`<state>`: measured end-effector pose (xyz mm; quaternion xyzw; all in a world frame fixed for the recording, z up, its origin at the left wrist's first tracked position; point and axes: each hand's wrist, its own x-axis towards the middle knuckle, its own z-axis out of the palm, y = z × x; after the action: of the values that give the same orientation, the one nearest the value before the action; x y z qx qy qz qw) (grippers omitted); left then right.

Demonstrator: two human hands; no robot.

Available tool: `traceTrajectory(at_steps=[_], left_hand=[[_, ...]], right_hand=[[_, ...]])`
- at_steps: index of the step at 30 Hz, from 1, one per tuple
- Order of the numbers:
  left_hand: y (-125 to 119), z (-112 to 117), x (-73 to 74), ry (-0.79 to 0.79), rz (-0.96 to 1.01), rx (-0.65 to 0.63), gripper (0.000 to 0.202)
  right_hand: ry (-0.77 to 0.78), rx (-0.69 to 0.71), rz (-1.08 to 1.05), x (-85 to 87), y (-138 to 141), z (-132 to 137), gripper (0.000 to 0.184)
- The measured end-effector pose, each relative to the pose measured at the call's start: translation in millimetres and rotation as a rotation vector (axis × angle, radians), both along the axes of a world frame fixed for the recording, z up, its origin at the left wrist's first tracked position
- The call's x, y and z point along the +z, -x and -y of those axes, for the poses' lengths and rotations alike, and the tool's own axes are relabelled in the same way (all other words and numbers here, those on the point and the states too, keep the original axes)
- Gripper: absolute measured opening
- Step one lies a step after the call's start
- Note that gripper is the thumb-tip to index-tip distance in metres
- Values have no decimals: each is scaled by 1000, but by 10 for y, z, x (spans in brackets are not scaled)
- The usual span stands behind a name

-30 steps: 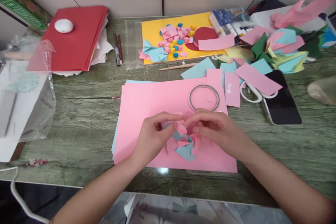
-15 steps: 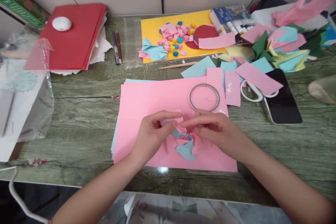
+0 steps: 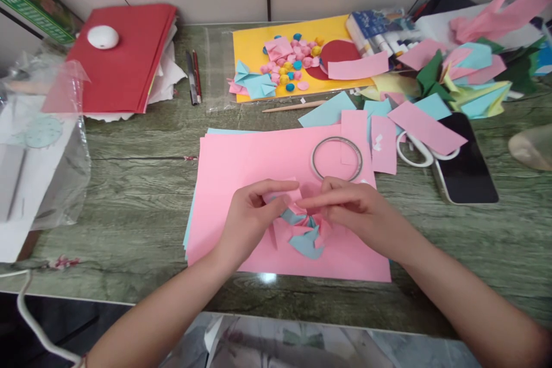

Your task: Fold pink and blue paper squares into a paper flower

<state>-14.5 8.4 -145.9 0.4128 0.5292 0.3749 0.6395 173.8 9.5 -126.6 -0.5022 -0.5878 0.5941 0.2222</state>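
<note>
While the left hand (image 3: 248,215) sits over a stack of flat pink and light-blue paper sheets (image 3: 233,167) on the green wood-patterned counter (image 3: 142,201), its thumb and forefinger are pinched narrowly, apparently holding a pink upper flap. That flap seems to belong to a folded piece of pink and light-blue paper (image 3: 305,243), which lies at four o'clock from this hand, its longer line running roughly from eleven to five. The fingers cover its eleven-o'clock end, and the small pleats at its middle are hard to tell apart. At one o'clock from the folded piece lies a thin grey ring (image 3: 313,157). Last comes the right hand (image 3: 362,215), with the folded piece at eight o'clock from it; its forefinger stretches to the same flap, and whether it grips anything cannot be told. Neither hand is clearly nearer.
</note>
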Motion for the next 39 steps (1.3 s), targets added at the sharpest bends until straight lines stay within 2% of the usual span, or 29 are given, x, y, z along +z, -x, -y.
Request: traceTrajectory(at_steps=[13,20,39], left_hand=[[-9,10,22,-28,-28,-29,16],[-20,11,23,-29,-49,-12,17],[-5,10,12,9,21,-6,17]], right_hand=[[0,26,-20,-5,5,-2,35],[-78,23,46,-10,22,20,38],[-150,34,105,-7,4,28,40]])
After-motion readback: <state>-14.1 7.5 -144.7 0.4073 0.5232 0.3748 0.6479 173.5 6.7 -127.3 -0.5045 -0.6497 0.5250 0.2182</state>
